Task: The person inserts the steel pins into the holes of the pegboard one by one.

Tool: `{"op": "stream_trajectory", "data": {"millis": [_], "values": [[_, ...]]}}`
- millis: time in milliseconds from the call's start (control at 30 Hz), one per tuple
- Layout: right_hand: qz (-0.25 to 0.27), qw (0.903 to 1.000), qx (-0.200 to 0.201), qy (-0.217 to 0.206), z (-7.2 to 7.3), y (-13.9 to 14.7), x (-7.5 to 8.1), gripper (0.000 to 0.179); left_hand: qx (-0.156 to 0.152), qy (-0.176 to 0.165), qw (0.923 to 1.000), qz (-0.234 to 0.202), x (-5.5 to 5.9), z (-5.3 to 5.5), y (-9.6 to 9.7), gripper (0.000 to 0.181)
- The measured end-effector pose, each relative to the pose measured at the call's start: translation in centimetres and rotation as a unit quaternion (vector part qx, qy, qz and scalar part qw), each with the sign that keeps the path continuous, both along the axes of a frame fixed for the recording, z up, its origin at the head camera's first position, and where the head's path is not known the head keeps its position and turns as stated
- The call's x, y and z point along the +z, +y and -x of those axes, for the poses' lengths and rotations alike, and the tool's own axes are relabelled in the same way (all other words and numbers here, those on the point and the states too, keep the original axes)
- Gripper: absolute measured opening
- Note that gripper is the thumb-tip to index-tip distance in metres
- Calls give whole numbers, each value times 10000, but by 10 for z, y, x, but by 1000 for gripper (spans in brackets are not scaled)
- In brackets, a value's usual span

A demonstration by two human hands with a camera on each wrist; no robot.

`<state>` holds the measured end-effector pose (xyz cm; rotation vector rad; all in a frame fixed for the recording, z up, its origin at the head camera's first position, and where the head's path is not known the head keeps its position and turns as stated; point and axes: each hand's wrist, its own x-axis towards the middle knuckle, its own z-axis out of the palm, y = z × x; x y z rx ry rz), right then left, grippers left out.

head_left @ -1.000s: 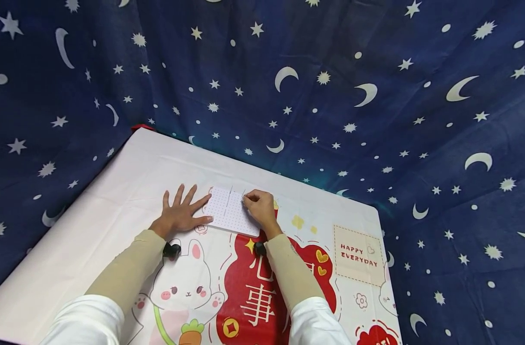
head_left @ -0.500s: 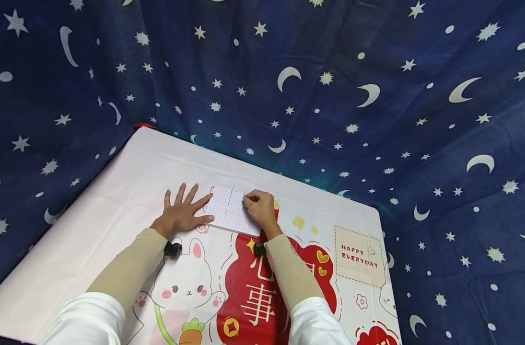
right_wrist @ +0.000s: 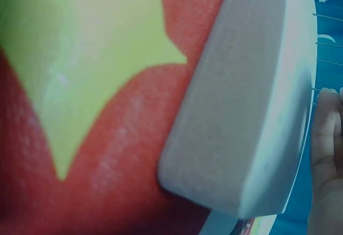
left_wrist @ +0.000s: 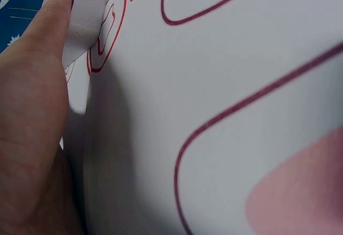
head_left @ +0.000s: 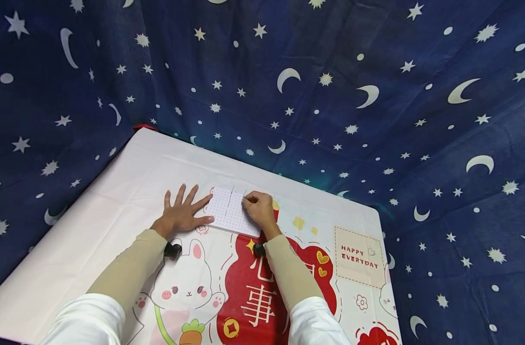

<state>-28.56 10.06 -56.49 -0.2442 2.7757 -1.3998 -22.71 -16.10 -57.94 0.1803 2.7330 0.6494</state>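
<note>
A thick white board [head_left: 240,223] with rows of small dots lies on the table, and thin needle-like sticks [head_left: 232,190] stand up from it. My left hand [head_left: 180,216] rests spread flat at its left side, with thumb and index finger touching the edge. Over the board's right part, my right hand [head_left: 259,209] has its fingers curled and pinches a thin stick at the surface. In the right wrist view the fingertips meet one thin stick [right_wrist: 315,89] beside the board's side wall [right_wrist: 230,111]. In the left wrist view the thumb [left_wrist: 45,36] lies against the board.
A printed cloth [head_left: 167,167] covers the table, with a rabbit [head_left: 184,282], red patches and a "HAPPY EVERYDAY" label [head_left: 359,256]. Dark blue curtains [head_left: 322,110] with stars and moons hang behind and at both sides. A small black device sits at each wrist.
The head view has shifted slightly. My right hand's fingertips have moved a very little toward me; the left hand and the board stay in place.
</note>
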Motion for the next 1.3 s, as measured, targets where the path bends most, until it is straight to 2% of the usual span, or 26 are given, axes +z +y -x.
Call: {"op": "stream_trajectory", "data": {"millis": [133,400,700,1033,1133,1300], "values": [[-113,9999,-13,81,0,-1,-2,9,-42,7,10000,40,2,-1,1,90],[47,9999,-83,108,2,-3,-3,8,-43,-9,10000,29,4,-1,1,89],[-201,9996,-138,132,3,-7,-2,10,-17,-1,10000,21,2,-1,1,89],[-136,9994,-256,-189,-1,-10,0,9,-17,-58,10000,3,7,-6,-1,90],[-32,9993,-258,-277,-2,-7,-1,7,-25,-52,10000,17,7,-7,1,90],[449,9974,-304,-465,-2,2,0,10,-54,15,10000,1,7,-5,3,90]]}}
